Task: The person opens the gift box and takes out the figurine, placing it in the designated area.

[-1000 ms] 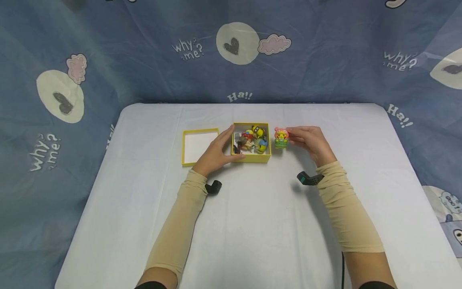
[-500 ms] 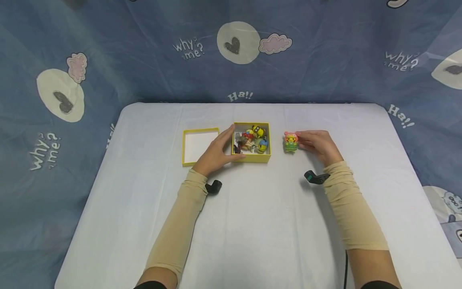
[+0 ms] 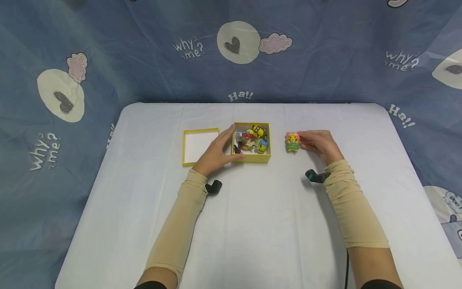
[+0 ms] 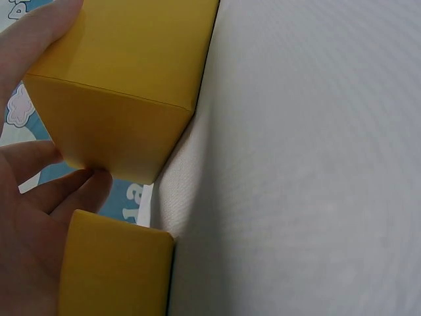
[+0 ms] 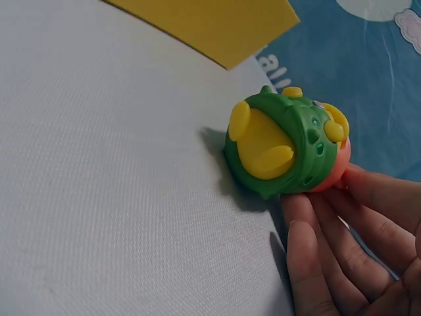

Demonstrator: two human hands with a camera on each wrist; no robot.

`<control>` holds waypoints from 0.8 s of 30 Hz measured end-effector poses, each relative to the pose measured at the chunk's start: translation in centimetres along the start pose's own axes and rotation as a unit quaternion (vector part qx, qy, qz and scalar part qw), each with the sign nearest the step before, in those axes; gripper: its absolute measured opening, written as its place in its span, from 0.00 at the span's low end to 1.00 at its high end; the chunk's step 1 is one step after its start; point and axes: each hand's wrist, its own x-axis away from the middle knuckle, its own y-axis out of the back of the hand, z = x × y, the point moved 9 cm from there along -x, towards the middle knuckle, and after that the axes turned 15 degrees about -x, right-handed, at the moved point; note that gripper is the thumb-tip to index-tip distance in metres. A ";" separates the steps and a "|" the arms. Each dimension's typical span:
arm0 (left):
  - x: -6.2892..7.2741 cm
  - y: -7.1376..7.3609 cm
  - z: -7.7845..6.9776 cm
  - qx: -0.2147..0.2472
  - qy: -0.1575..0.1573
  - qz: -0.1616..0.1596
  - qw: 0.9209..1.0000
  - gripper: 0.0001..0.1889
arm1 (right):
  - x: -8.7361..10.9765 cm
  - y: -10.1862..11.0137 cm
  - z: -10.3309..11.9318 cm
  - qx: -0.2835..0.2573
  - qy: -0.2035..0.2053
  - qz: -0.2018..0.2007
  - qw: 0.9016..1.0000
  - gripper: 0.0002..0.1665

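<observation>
My left hand (image 3: 213,155) holds the open yellow box (image 3: 251,159) at its left side, thumb along the front and fingers at the left wall. Several small toy figures lie jumbled inside, among them a yellow one with goggles (image 3: 258,131). To the right of the box, my right hand (image 3: 321,144) pinches a toy figurine (image 3: 292,142) with a pink-red head and a yellow-and-green body. In the right wrist view the figurine (image 5: 289,146) shows its green base with yellow feet, near the tablecloth; whether it touches the cloth I cannot tell.
A yellow-rimmed box lid (image 3: 185,148) with a white inside lies left of the box, partly behind my left hand. Everything rests on a white-covered table (image 3: 260,224). A blue printed curtain (image 3: 144,60) hangs behind it.
My right hand has moved the figurine to the right, away from the box and slightly nearer to me, slowing lately. The left hand and the box have stayed put.
</observation>
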 end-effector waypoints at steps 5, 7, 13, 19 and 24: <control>0.0 0.1 -0.1 0.001 -0.003 -0.001 1.000 0.58 | -0.1 -0.2 0.2 0.019 0.016 0.001 1.000 0.03; 0.0 0.1 -0.2 0.000 -0.004 -0.002 1.000 0.58 | -0.1 -0.3 0.3 0.028 0.021 0.002 0.999 0.05; -0.1 0.1 -0.2 -0.004 -0.004 -0.003 1.000 0.58 | -0.3 -0.4 0.4 0.051 0.022 -0.002 0.998 0.13; 0.0 0.1 -0.2 -0.005 0.000 -0.001 1.000 0.58 | -0.4 -0.4 0.4 0.070 0.019 -0.011 0.997 0.22; 0.0 0.1 -0.1 -0.004 0.001 -0.001 1.000 0.58 | -0.4 -0.3 0.6 0.087 0.030 -0.025 0.995 0.29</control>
